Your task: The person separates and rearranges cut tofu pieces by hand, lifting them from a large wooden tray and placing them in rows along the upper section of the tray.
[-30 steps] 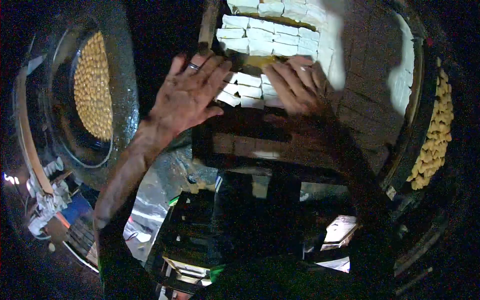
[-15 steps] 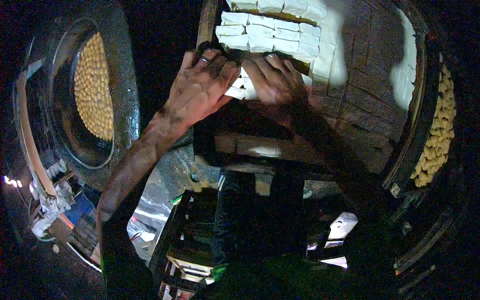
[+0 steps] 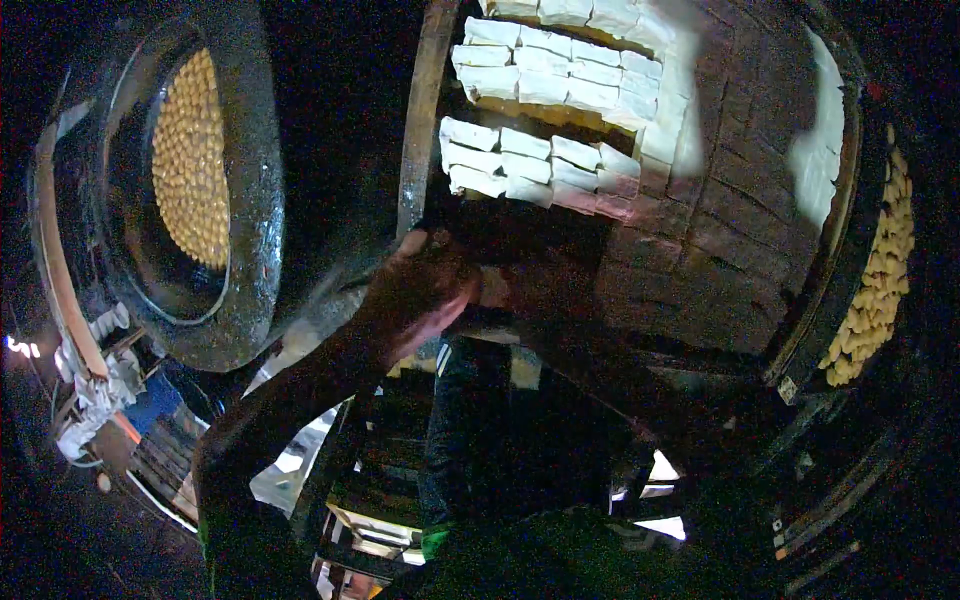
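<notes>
White blocks that look like tofu (image 3: 520, 165) lie in short, tight rows, with a gap between this group and the white blocks (image 3: 560, 75) farther up. They rest on a wooden-edged tray (image 3: 415, 120). My left hand (image 3: 430, 270) is just below the nearer group, by the tray's near left part, apart from the blocks. Close beside it, deep in shadow, is my right hand (image 3: 530, 290). Darkness hides most of the fingers of both hands, and whatever they may hold cannot be made out.
More cut slabs (image 3: 700, 250) in shadow cover the right side of the tray. To the left stands a round dark pan (image 3: 125, 190) with many golden pieces (image 3: 190, 160). Similar golden pieces (image 3: 875, 280) lie beyond the tray's right edge.
Both hands have come off the nearer white blocks and moved down toward my body into shadow. The nearer rows now show uncovered. The view has shifted slightly.
</notes>
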### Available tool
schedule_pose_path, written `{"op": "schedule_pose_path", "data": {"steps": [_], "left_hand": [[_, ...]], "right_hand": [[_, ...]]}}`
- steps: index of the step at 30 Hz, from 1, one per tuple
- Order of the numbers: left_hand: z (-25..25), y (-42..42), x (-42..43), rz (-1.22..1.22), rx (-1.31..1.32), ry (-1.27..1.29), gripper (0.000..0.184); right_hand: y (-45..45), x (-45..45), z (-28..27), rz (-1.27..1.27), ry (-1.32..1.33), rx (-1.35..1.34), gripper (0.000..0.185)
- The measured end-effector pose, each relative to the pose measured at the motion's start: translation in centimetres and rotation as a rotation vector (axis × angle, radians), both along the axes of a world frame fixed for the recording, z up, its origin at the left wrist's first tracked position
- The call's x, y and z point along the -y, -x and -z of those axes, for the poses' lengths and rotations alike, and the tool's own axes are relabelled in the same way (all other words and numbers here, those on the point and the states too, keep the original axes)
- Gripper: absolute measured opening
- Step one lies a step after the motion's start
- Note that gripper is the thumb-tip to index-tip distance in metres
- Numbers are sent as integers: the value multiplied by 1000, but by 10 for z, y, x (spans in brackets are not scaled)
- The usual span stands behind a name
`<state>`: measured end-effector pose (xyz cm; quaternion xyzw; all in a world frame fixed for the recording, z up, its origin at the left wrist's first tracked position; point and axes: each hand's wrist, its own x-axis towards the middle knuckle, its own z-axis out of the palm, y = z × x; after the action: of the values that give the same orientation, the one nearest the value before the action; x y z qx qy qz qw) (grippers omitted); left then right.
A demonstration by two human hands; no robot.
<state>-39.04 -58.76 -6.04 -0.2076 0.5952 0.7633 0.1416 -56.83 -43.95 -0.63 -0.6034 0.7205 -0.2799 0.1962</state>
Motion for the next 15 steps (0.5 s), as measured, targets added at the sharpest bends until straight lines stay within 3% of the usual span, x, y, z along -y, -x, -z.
{"op": "schedule_pose_path", "data": {"steps": [1, 3, 4, 6, 9, 12, 15], "left_hand": [[-1, 3, 0, 27, 39, 247, 23], [-21, 16, 2, 51, 85, 490, 22], [-35, 22, 6, 185, -42, 795, 19], [-38, 26, 10, 320, -174, 1098, 17], [-30, 29, 14, 258, 30, 925, 14], [-40, 30, 17, 407, -217, 1365, 16], [-44, 32, 13, 411, -284, 1446, 18]], "right_hand": [[-3, -1, 5, 6, -2, -4, 48], [-6, 0, 12, -3, 5, -6, 48], [-5, 2, 14, -10, 12, -10, 48], [-3, 4, 19, -30, 24, -17, 48], [4, 7, 22, -59, 33, -18, 47], [5, 8, 26, -69, 37, -19, 47], [6, 10, 28, -78, 40, -18, 47]]}}
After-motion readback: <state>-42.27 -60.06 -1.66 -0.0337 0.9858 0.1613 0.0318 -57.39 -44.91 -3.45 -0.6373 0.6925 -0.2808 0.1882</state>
